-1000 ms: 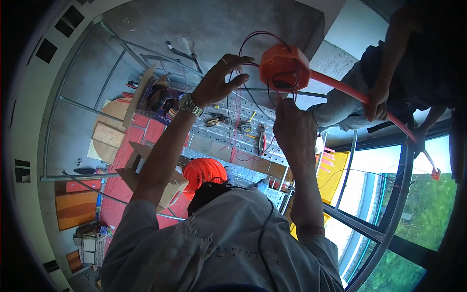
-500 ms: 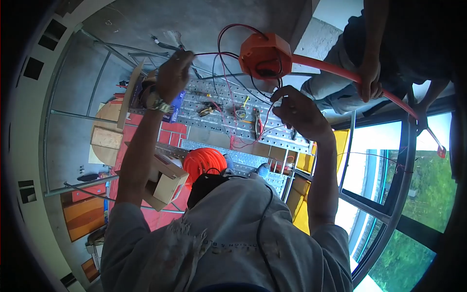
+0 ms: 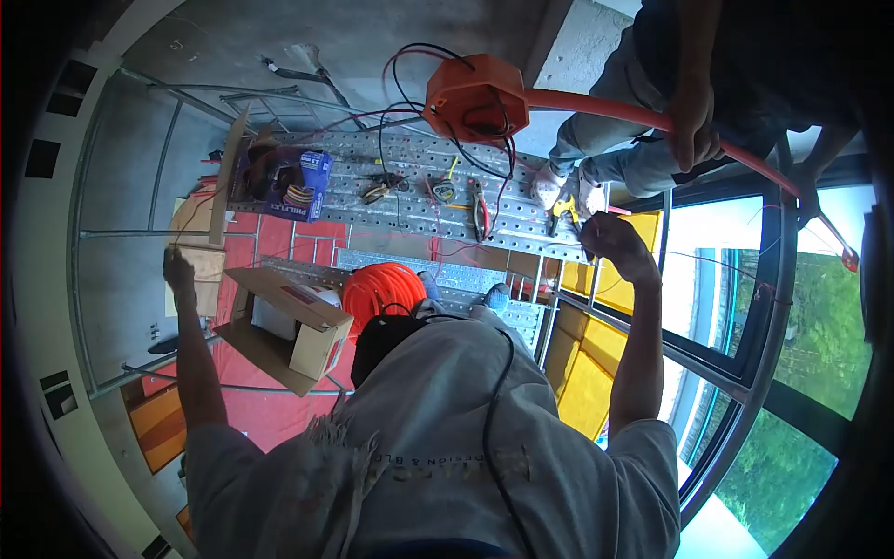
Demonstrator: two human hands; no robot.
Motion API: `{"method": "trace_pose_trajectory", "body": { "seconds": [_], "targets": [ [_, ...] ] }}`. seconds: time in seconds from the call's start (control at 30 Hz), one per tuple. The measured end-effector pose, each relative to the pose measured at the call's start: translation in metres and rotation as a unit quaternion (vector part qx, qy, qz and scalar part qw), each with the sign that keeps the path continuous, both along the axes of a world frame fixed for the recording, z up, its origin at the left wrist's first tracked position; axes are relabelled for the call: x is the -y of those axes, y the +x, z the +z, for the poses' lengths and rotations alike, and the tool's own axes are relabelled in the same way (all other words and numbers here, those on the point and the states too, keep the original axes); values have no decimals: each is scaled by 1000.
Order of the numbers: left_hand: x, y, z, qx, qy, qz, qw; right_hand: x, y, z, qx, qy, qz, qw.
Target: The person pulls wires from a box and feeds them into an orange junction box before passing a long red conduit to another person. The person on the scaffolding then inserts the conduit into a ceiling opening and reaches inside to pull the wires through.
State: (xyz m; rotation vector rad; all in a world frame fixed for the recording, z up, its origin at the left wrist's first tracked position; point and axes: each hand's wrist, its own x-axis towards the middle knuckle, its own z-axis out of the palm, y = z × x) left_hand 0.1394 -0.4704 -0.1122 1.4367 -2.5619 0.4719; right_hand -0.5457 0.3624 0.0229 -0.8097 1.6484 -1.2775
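An orange octagonal junction box (image 3: pixel 477 98) hangs above the metal planks, with red and black wires looping out of it. My left hand (image 3: pixel 179 270) is far out to the left, closed on a thin red wire that stretches across from the box. On the other side, my right hand (image 3: pixel 616 248) is closed in a fist, apart from the box. A thin red strand runs towards it over the planks; what lies inside the fist is hidden. An orange conduit (image 3: pixel 605 107) joins the box, and a co-worker's hand (image 3: pixel 694 130) grips it.
Pliers (image 3: pixel 480 212), a tape measure (image 3: pixel 442 191) and a yellow-handled tool (image 3: pixel 564 212) lie on the perforated planks (image 3: pixel 354 219). A blue box (image 3: pixel 303 186) is at their left end. Nearer me are an open carton (image 3: pixel 303 321) and an orange conduit coil (image 3: pixel 382 293). Windows line the right.
My left hand has swung far left and towards me, drawing the red wire out. My right hand has moved right, away from the box. The box appears further left in view.
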Motion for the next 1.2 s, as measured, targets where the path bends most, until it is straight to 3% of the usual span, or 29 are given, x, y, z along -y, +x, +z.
{"method": "trace_pose_trajectory", "body": {
  "seconds": [0.03, 0.07, 0.13, 0.17, 0.23, 0.27, 0.33, 0.4, 0.47, 0.53, 0.6, 0.67, 0.8, 0.87, 1.1, 1.17, 1.2],
  "targets": [
    [-33, 12, 14, 133, -140, -65, 979, -7, 0, -5, -18, -28, -13, 999],
    [-26, 39, 7, 168, -239, -196, 936, -9, 2, -4, 23, -91, -33, 995],
    [-57, 44, -15, 83, 6, -95, 992, -10, 4, -4, 99, -194, -64, 974],
    [-68, 46, -37, -240, 229, -88, 939, -8, 8, 0, 99, -194, -65, 974],
    [-107, 17, -53, -225, 395, -97, 885, 9, 23, 22, 74, -139, -114, 981],
    [-150, -19, -41, -271, 500, -16, 822, 21, 31, 38, 13, -98, -95, 991],
    [-178, -80, -37, -217, 641, -71, 733, 48, 43, 56, -60, -90, -56, 993],
    [-225, -159, -21, -272, 657, -107, 695, 73, 54, 67, -73, -54, -41, 995],
    [-261, -237, 21, -207, 672, -167, 691, 92, 59, 66, -89, -50, -39, 994],
    [-274, -292, 28, -304, 722, -185, 594, 109, 69, 74, -84, -47, -61, 993],
    [-285, -340, 56, -389, 750, -289, 451, 116, 67, 72, -91, -55, -69, 992],
    [-289, -378, 98, -421, 755, -285, 413, 119, 64, 72, -105, -62, -98, 988],
    [-288, -438, 157, -380, 778, -269, 422, 121, 60, 84, -109, -87, -69, 988],
    [-320, -477, 174, -263, 588, -416, 642, 130, 60, 85, -126, -96, -60, 985],
    [-400, -521, 176, -296, 478, -455, 691, 143, 68, 105, -173, -80, -85, 978],
    [-396, -523, 169, -305, 334, -492, 744, 144, 64, 98, -169, -93, -114, 975],
    [-393, -520, 165, -333, 450, -446, 698, 141, 58, 91, -157, -89, -102, 978]
  ]
}}
